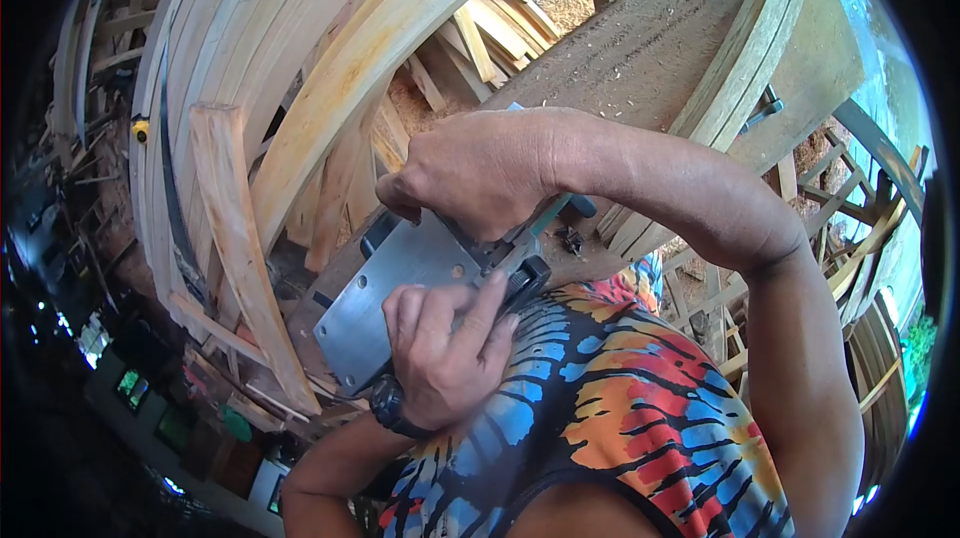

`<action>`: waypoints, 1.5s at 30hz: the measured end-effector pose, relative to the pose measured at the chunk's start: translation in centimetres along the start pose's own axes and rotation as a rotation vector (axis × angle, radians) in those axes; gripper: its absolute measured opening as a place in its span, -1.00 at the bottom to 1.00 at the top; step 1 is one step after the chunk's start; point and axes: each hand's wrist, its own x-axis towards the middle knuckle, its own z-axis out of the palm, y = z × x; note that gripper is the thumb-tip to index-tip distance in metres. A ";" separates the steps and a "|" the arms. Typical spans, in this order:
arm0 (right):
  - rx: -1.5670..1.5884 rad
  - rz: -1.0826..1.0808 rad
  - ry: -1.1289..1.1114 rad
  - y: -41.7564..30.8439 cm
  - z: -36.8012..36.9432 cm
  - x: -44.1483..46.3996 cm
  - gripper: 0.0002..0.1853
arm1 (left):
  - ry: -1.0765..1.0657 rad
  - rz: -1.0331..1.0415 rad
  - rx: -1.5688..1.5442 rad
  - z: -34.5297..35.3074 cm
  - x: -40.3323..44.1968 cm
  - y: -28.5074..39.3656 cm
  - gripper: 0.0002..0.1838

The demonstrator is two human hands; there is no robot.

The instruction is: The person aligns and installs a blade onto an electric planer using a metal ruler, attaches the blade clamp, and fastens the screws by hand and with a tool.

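Observation:
A hand-held tool with a flat, shiny metal plate lies across my lap, tilted toward me. The plate has small holes near its edges; the exact kind of tool cannot be made out. My right hand comes over its far side, wrist bent and fingers curled down onto it. From the near side my left hand, with a black watch on the wrist, grips the plate's edge. Its fingers reach a black ribbed knob. Teal and dark parts of the tool show beneath my right wrist; the rest is covered.
Long curved planks rise at the left and behind the tool. A short upright board leans against them. A broad wooden beam with shavings runs to the upper right. A yellow tape measure hangs at the left.

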 end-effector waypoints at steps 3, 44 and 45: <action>-0.044 0.045 -0.057 -0.3 -0.1 0.7 -0.62 | -0.032 -0.069 0.023 -0.4 0.2 0.4 -0.41; -0.028 0.095 0.128 -1.3 -0.1 -1.9 -0.62 | -0.338 -0.073 -0.001 -3.1 3.0 -2.4 -0.09; -0.006 0.109 0.142 -1.0 0.1 -2.0 -0.63 | -0.340 -0.069 0.000 -3.1 3.1 -2.5 -0.08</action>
